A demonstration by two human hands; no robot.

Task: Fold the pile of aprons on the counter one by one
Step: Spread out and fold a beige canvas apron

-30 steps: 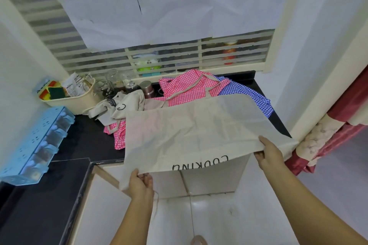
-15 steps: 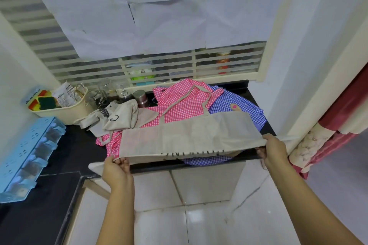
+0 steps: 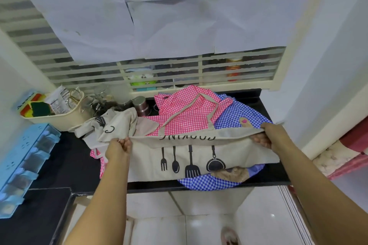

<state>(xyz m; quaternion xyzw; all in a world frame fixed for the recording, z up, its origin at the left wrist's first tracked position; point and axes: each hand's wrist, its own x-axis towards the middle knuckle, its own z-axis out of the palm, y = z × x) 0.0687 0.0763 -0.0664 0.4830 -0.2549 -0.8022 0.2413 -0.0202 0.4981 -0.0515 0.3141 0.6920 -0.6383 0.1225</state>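
A person stands at a black kitchen counter (image 3: 65, 163) with a beige apron (image 3: 199, 157) stretched between both hands. The left hand (image 3: 119, 147) has its fingers curled round the left end of the cloth's far fold. The right hand (image 3: 273, 137) grips the right end of the same fold, thumb on top and fingers tucked beneath. The apron lies flat on the counter's front edge below the hands. It shows a printed fork, spoon, spatula and pan, and upside-down lettering runs along the fold line between the two grips. Just beyond the hands, a pink checked apron (image 3: 185, 111) with beige straps lies spread over the counter. A blue checked apron (image 3: 237, 119) sits beyond the right hand and reappears under the beige cloth's near edge. Beyond the left hand a second beige apron (image 3: 117, 125) lies crumpled, touching the pink one. Farther out on that side stands a cream basket (image 3: 59, 120) holding packets and sponges, with glass jars (image 3: 99, 97) and a steel canister (image 3: 140, 105) near it. A pale blue rack (image 3: 25, 157) hangs on the wall well to the left of the left hand. Above the counter, paper sheets (image 3: 169, 16) cover most of a slatted window.
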